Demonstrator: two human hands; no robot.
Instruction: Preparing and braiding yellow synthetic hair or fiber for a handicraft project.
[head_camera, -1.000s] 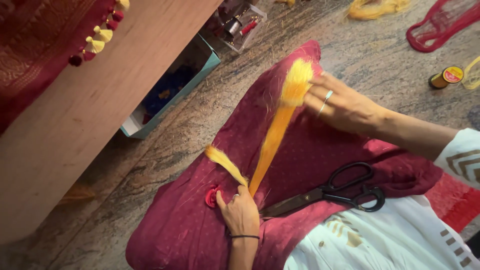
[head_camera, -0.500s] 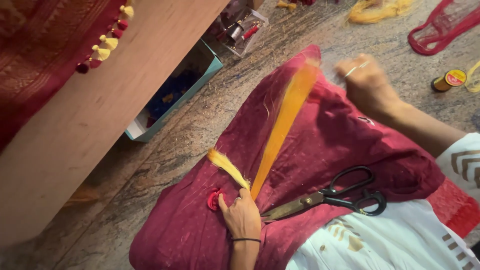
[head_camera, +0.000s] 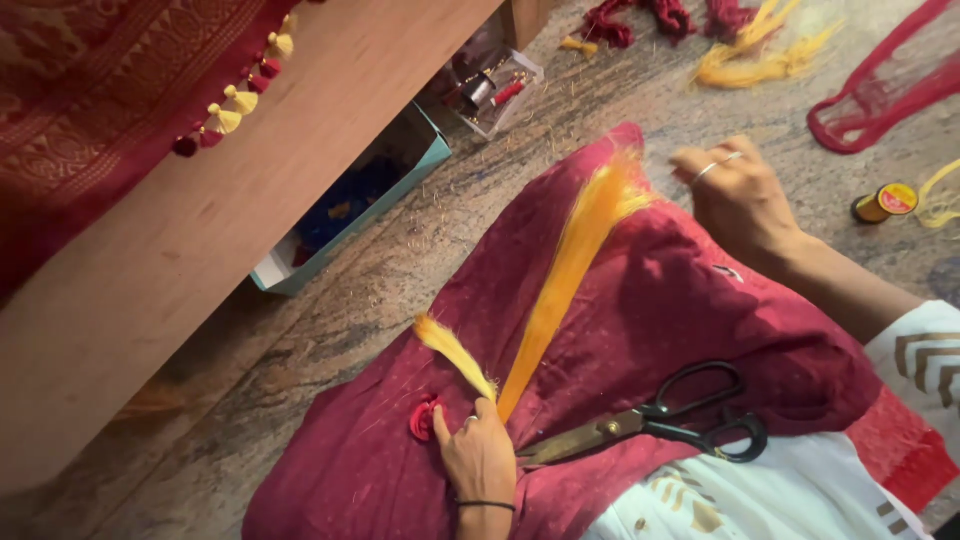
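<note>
A maroon cushion (head_camera: 700, 330) lies on the speckled stone floor (head_camera: 330, 330), and across it runs a bundle of yellow silk threads (head_camera: 560, 290), stretched from near left to far right. The left hand (head_camera: 480, 460), with a dark band at its wrist, presses down at the near end of the bundle; its fingers are closed together on the threads where they bend, and a short yellow tuft (head_camera: 452, 350) sticks out to the far left of it. A small red tassel (head_camera: 424, 418) sits on the cushion touching the left side of that hand. The right hand (head_camera: 735, 195), with a ring on one finger, hovers just beside the far, fanned-out end of the bundle; its fingers are curled, and whether it grips any thread cannot be told. Black-handled scissors (head_camera: 650, 425) rest on the cushion just right of the left hand, blades pointing toward it. Farther off on the floor stand a spool of thread (head_camera: 885, 203) at the right, loose yellow threads (head_camera: 760, 55) and a teal box (head_camera: 350, 200) beneath a wooden board (head_camera: 200, 260).
</note>
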